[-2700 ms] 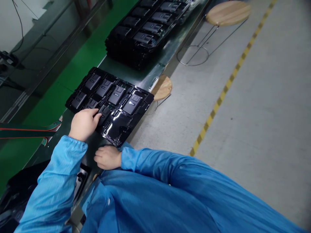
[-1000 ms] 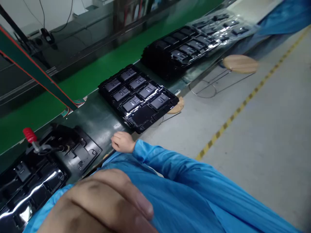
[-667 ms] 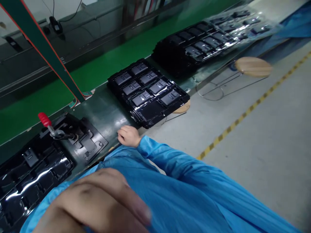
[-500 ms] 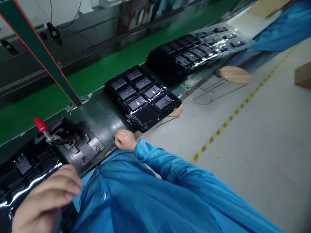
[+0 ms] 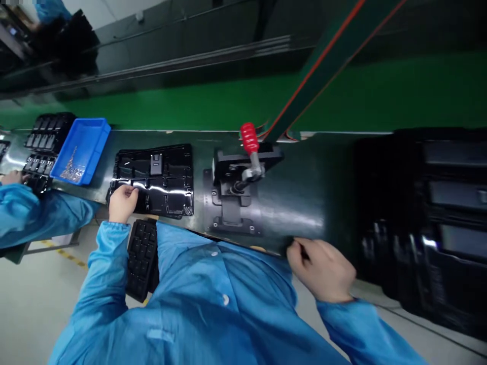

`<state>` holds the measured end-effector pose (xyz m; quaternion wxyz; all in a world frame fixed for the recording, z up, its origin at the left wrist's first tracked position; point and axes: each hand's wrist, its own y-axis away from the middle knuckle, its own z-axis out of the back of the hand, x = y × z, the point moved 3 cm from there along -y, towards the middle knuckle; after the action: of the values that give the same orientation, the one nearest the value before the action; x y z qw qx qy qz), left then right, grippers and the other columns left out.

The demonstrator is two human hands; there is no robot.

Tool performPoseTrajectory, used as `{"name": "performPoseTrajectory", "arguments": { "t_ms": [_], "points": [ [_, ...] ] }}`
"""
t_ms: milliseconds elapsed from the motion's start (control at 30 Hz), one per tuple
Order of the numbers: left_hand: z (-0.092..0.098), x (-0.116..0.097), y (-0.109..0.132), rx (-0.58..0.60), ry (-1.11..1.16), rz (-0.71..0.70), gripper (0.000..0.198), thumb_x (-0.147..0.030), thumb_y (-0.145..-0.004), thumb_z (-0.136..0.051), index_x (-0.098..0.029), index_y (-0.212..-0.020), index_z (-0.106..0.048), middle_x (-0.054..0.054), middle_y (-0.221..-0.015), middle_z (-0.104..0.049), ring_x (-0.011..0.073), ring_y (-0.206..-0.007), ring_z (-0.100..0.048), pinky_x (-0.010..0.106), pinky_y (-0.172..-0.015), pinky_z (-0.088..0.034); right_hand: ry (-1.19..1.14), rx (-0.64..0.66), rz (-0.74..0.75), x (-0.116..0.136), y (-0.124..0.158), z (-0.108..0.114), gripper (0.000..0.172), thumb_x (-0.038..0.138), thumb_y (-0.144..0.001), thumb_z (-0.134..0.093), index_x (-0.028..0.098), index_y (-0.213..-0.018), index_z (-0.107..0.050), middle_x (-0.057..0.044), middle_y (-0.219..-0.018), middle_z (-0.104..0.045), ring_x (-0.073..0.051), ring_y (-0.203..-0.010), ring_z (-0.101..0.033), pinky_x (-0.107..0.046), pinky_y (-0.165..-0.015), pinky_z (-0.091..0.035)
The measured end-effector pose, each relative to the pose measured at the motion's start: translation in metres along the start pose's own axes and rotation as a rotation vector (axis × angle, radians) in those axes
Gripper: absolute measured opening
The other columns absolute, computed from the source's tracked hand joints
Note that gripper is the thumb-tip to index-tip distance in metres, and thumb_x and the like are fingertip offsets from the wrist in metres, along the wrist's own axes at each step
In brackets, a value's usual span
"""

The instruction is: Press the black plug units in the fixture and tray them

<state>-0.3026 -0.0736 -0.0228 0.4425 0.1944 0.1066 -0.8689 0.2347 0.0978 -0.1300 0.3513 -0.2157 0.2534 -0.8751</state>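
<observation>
Left hand [image 5: 122, 204]: lies on the lower edge of a black plastic tray [image 5: 171, 167], left of centre; grip cannot be told. Right hand [image 5: 320, 268]: curled at the edge of the conveyor belt [image 5: 289, 203], grip unclear. Beyond, between them: toggle clamp fixture [image 5: 230, 203], red handle. Upper left: blue bin [image 5: 99, 133].

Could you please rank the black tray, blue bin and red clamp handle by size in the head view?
Largest first: Black tray, blue bin, red clamp handle. The bin is farther, so tray versus bin is unsure.
</observation>
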Motion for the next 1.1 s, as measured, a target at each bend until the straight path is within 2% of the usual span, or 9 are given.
{"name": "performPoseTrajectory", "arguments": {
  "t_ms": [100, 167, 367, 500, 567, 700, 800, 1000, 1100],
  "points": [
    [-0.001, 0.008, -0.006, -0.007, -0.014, 0.04, 0.023, -0.042, -0.09, -0.069, -0.02, -0.097, -0.072, 0.009, -0.095, -0.079, 0.0258, -0.09, -0.074, 0.037, -0.09, -0.056, 0.019, -0.018, -0.002, 0.001, 0.0, 0.001, 0.006, 0.016, -0.091, -0.069, 0.019, -0.088, -0.073, -0.003, -0.072, -0.073, -0.018, -0.069, -0.066, -0.029, -0.066, -0.048],
    [-0.001, 0.004, -0.011, 0.01, -0.019, 0.033, 0.023, -0.042, -0.091, -0.069, -0.021, -0.098, -0.073, 0.009, -0.097, -0.08, 0.0259, -0.092, -0.074, 0.036, -0.091, -0.055, 0.034, -0.024, -0.013, 0.0, 0.0, -0.001, 0.006, 0.017, -0.091, -0.069, 0.019, -0.087, -0.074, -0.003, -0.073, -0.074, -0.018, -0.068, -0.067, -0.03, -0.064, -0.048],
    [-0.021, -0.046, -0.051, 0.058, 0.007, -0.086, 0.025, -0.042, -0.092, -0.07, -0.019, -0.101, -0.074, 0.011, -0.104, -0.081, 0.0261, -0.099, -0.075, 0.035, -0.093, -0.055, 0.05, -0.03, -0.011, -0.004, 0.003, -0.004, 0.007, 0.018, -0.092, -0.069, 0.018, -0.087, -0.074, -0.003, -0.072, -0.073, -0.019, -0.067, -0.067, -0.029, -0.062, -0.048],
    [-0.04, -0.075, -0.085, 0.134, -0.074, -0.11, 0.04, -0.049, -0.086, -0.078, -0.017, -0.111, -0.075, 0.018, -0.118, -0.079, 0.0318, -0.111, -0.073, 0.038, -0.096, -0.053, 0.054, -0.039, 0.002, -0.003, 0.0, -0.003, 0.008, 0.018, -0.093, -0.068, 0.017, -0.087, -0.074, -0.003, -0.07, -0.072, -0.018, -0.066, -0.066, -0.028, -0.061, -0.046],
    [-0.044, -0.083, -0.095, 0.165, -0.124, -0.108, 0.043, -0.053, -0.083, -0.081, -0.017, -0.105, -0.075, 0.02, -0.116, -0.079, 0.0347, -0.11, -0.073, 0.039, -0.093, -0.052, 0.056, -0.045, 0.012, -0.002, -0.002, -0.002, 0.01, 0.019, -0.094, -0.067, 0.017, -0.086, -0.074, -0.003, -0.07, -0.072, -0.017, -0.066, -0.066, -0.028, -0.062, -0.047],
    [-0.047, -0.088, -0.106, 0.237, -0.145, -0.1, 0.04, -0.058, -0.078, -0.083, -0.019, -0.076, -0.071, 0.015, -0.084, -0.076, 0.0334, -0.087, -0.073, 0.04, -0.081, -0.051, 0.054, -0.069, 0.02, -0.001, -0.004, 0.0, 0.011, 0.018, -0.093, -0.067, 0.017, -0.085, -0.074, -0.002, -0.069, -0.072, -0.017, -0.065, -0.068, -0.028, -0.064, -0.05],
    [-0.048, -0.088, -0.11, 0.291, -0.134, -0.083, 0.043, -0.059, -0.075, -0.085, -0.022, -0.067, -0.065, 0.009, -0.07, -0.069, 0.0286, -0.074, -0.068, 0.038, -0.074, -0.048, 0.041, -0.064, 0.008, -0.001, -0.004, 0.0, 0.009, 0.017, -0.091, -0.068, 0.018, -0.085, -0.075, -0.002, -0.069, -0.073, -0.017, -0.065, -0.068, -0.028, -0.064, -0.05],
    [-0.047, -0.089, -0.109, 0.223, -0.066, -0.049, 0.037, -0.05, -0.076, -0.086, -0.022, -0.083, -0.063, 0.006, -0.081, -0.07, 0.0233, -0.079, -0.063, 0.034, -0.077, -0.047, 0.04, -0.066, 0.001, 0.002, -0.005, 0.003, 0.011, 0.016, -0.091, -0.067, 0.018, -0.084, -0.075, -0.002, -0.068, -0.072, -0.017, -0.065, -0.067, -0.029, -0.065, -0.05],
    [-0.046, -0.088, -0.106, 0.24, 0.007, -0.036, 0.034, -0.047, -0.077, -0.084, -0.021, -0.087, -0.064, 0.004, -0.08, -0.07, 0.0204, -0.076, -0.061, 0.031, -0.076, -0.047, 0.028, -0.064, 0.016, 0.003, -0.005, 0.004, 0.009, 0.015, -0.091, -0.067, 0.017, -0.085, -0.074, -0.002, -0.069, -0.072, -0.017, -0.065, -0.067, -0.029, -0.066, -0.05]
  ]
}}
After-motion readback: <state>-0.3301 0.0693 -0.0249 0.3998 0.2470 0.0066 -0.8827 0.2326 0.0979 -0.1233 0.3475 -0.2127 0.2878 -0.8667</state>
